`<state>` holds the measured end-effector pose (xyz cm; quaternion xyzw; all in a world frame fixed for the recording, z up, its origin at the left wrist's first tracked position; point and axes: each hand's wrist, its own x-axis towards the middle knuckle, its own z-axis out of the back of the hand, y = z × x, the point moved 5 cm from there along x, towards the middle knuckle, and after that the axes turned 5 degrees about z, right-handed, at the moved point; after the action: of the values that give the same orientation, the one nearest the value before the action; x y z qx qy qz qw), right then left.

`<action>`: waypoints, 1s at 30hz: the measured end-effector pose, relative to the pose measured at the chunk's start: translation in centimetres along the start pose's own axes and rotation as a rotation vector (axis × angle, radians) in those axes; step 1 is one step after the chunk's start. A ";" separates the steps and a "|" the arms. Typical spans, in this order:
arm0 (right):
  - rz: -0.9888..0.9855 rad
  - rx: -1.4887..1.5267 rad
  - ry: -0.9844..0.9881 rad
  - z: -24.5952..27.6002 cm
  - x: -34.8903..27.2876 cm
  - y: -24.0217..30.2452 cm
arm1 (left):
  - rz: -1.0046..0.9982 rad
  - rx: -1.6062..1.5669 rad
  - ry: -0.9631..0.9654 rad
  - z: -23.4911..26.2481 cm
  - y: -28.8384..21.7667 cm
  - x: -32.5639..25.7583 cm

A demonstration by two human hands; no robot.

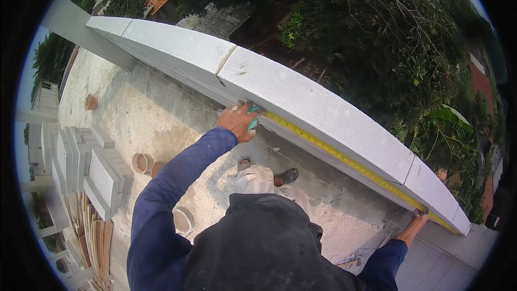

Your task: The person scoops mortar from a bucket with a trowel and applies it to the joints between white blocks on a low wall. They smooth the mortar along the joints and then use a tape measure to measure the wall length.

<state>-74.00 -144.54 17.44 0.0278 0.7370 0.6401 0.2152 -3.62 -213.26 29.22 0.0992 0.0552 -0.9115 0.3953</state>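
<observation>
My left hand [237,121] is closed around the teal case of a tape measure [253,124], against the inner side of a low wall of white blocks [301,89]. From it the yellow tape blade [334,153] runs to the right along the wall face, just below the top edge. Farther along, at the right, my right hand [414,222] grips the blade against the wall, its fingertips on the blade's lower edge. The blade carries on a little past that hand toward the wall's right end.
A grey pillar [89,32] meets the wall's far left end. Stacked white blocks [105,178], wooden strips [97,242] and several buckets [183,221] stand on the concrete floor [161,108] at left. A thin string [307,167] runs beside the wall. Beyond it are trees [366,37] and lower roofs.
</observation>
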 end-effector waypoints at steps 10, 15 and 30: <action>-0.046 0.260 0.099 -6.8 -21.6 -5.0 | -0.089 -0.081 -0.029 -0.2 1.3 0.4; 0.160 -0.153 0.035 -14.1 -42.0 -9.6 | -0.331 -0.260 0.118 -0.4 3.6 -0.8; -0.225 -0.309 0.475 -30.3 -77.9 -23.5 | -0.328 -0.296 0.479 -2.2 14.6 -1.9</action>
<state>-8.62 -201.59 19.57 -0.2374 0.6591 0.7053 0.1081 8.68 -221.46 27.16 0.2421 0.2937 -0.8959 0.2291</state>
